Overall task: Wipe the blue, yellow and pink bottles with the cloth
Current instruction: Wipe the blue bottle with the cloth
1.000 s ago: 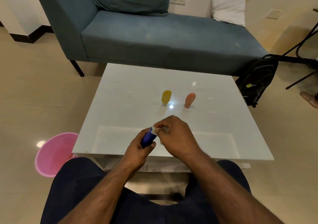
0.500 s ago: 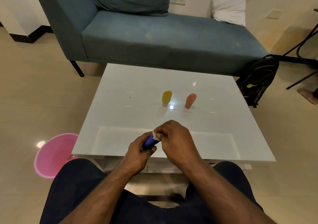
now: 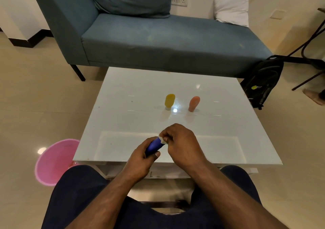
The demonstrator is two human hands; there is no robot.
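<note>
My left hand (image 3: 140, 160) grips the lower end of the blue bottle (image 3: 154, 145), holding it tilted above the near edge of the white table (image 3: 133, 91). My right hand (image 3: 181, 144) pinches a small white cloth (image 3: 162, 139) against the bottle's upper end; most of the cloth is hidden under the fingers. The yellow bottle (image 3: 169, 101) and the pink bottle (image 3: 194, 103) stand upside down on their caps side by side at the table's middle, apart from both hands.
A pink bucket (image 3: 52, 162) stands on the floor at the table's near left corner. A blue sofa (image 3: 158, 39) runs behind the table. A black backpack (image 3: 263, 81) leans at the far right, beside dark chair legs.
Both hands and the blue bottle have drifted slightly nearer to me. The bottle tilts flatter, and my right hand with the cloth has slid along its upper end.
</note>
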